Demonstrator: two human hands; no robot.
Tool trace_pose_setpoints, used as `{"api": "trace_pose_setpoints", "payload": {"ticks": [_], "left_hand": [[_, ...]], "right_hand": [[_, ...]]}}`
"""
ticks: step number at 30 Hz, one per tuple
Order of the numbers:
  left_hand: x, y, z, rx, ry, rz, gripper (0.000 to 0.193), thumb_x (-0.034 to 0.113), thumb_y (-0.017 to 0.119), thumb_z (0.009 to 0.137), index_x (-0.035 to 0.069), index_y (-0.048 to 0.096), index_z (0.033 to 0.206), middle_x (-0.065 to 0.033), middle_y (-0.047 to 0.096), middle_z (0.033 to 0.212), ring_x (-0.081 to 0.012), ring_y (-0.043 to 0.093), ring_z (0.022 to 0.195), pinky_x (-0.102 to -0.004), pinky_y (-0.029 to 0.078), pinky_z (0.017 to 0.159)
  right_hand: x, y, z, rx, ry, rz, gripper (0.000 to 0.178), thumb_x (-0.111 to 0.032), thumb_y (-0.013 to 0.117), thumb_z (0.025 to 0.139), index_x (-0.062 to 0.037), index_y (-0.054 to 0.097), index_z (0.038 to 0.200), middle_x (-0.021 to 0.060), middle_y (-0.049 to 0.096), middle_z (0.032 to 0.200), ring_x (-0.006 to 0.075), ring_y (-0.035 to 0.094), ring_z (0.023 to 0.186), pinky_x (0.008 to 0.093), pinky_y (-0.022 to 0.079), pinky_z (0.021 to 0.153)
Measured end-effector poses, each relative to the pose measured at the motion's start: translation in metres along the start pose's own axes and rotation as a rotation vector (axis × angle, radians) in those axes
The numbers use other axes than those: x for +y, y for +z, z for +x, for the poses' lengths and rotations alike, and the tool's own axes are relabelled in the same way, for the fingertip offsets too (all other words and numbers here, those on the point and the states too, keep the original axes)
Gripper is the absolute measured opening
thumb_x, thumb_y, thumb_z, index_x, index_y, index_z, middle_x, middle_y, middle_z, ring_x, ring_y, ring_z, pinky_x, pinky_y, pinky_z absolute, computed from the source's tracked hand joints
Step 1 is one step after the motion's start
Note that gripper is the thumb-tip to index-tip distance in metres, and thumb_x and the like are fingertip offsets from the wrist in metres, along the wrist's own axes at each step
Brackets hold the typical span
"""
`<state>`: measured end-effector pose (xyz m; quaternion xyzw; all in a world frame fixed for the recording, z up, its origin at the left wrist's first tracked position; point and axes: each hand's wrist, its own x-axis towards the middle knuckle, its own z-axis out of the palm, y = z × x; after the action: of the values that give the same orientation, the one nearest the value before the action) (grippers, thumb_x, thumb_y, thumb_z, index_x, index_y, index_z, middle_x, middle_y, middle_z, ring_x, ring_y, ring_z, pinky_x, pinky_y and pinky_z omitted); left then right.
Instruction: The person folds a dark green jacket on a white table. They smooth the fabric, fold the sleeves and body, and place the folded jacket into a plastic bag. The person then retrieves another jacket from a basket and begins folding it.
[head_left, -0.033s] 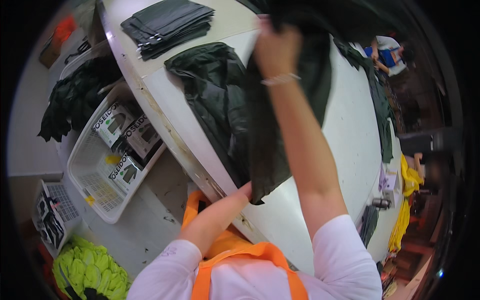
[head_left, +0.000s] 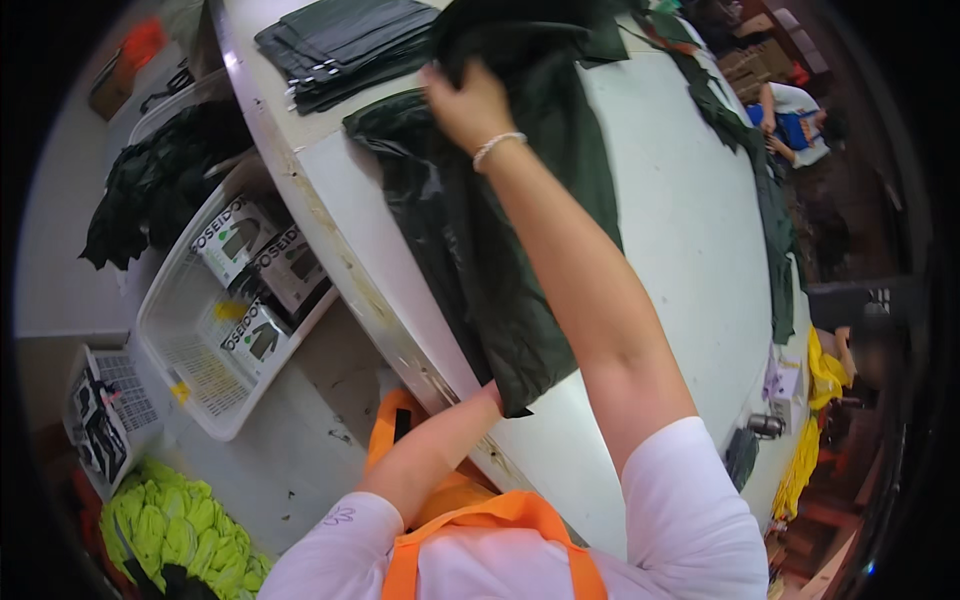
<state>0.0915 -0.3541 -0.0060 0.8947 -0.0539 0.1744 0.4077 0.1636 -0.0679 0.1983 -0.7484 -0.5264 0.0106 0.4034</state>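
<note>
A dark green, shiny garment [head_left: 510,250] lies lengthwise over the white table, its near end by the table edge. My left hand [head_left: 492,397] is at the near hem, its fingers tucked behind the cloth and hidden. At the far part, my right hand [head_left: 468,108] is curled on the fabric, a beaded bracelet at its wrist. Its fingertips are slightly blurred. Beneath and to the left lies another dark green piece [head_left: 400,150], partly covered. A neat stack of folded dark green garments [head_left: 345,45] sits just beyond it.
White baskets stand left of the table; one basket [head_left: 185,330] holds packaged garments, beside a dark green heap [head_left: 165,180]. Lime-yellow clothing [head_left: 180,520] is piled at lower left. More dark green cloth [head_left: 770,220] hangs along the table's right edge. Another person [head_left: 795,125] sits beyond.
My right hand has come left and a little lower, bringing the lifted cloth across the piece below. The left hand stays at the near hem. The view has shifted slightly.
</note>
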Motion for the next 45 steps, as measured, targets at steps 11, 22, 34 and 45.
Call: {"api": "trace_pose_setpoints", "payload": {"ticks": [11,22,34,45], "left_hand": [[-0.007,-0.015,-0.039,0.013,-0.099,-0.026,0.055,0.03,0.052,0.084,0.01,0.043,0.135,-0.0144,0.04,0.139,-0.0291,0.038,0.128,-0.0451,0.026,0.108],[0.027,-0.054,-0.074,-0.063,0.023,0.161,0.047,0.02,0.051,0.084,0.009,0.051,0.129,-0.0147,0.051,0.132,-0.0303,0.05,0.12,-0.0438,0.035,0.104],[0.072,-0.066,-0.077,-0.538,-0.078,0.179,0.017,0.013,0.059,0.076,0.005,0.066,0.09,-0.0145,0.067,0.087,-0.0318,0.064,0.08,-0.0394,0.052,0.071],[-0.196,-0.386,0.042,0.475,-0.4,0.635,0.03,0.027,0.065,0.081,0.006,0.066,0.103,-0.0138,0.065,0.103,-0.0322,0.06,0.097,-0.0406,0.047,0.083]], "right_hand": [[0.169,-0.164,-0.187,-0.149,0.498,0.123,0.034,-0.015,0.058,0.092,0.0012,0.056,0.122,0.01,0.062,0.114,0.0159,0.059,0.102,0.0288,0.046,0.091],[0.186,-0.197,-0.33,-0.015,0.717,0.016,0.03,-0.031,0.061,0.09,-0.0016,0.056,0.093,0.0075,0.058,0.075,0.0192,0.053,0.07,0.031,0.043,0.063],[0.1,-0.127,-0.342,-0.328,0.188,-0.546,0.062,-0.036,0.059,0.086,-0.0177,0.039,0.141,0.0132,0.027,0.15,0.0357,0.022,0.139,0.0539,0.016,0.111],[0.075,-0.039,-0.16,-0.086,0.127,-0.371,0.031,-0.029,0.067,0.081,-0.0031,0.057,0.094,0.0119,0.057,0.093,0.031,0.051,0.092,0.0426,0.039,0.077]]}}
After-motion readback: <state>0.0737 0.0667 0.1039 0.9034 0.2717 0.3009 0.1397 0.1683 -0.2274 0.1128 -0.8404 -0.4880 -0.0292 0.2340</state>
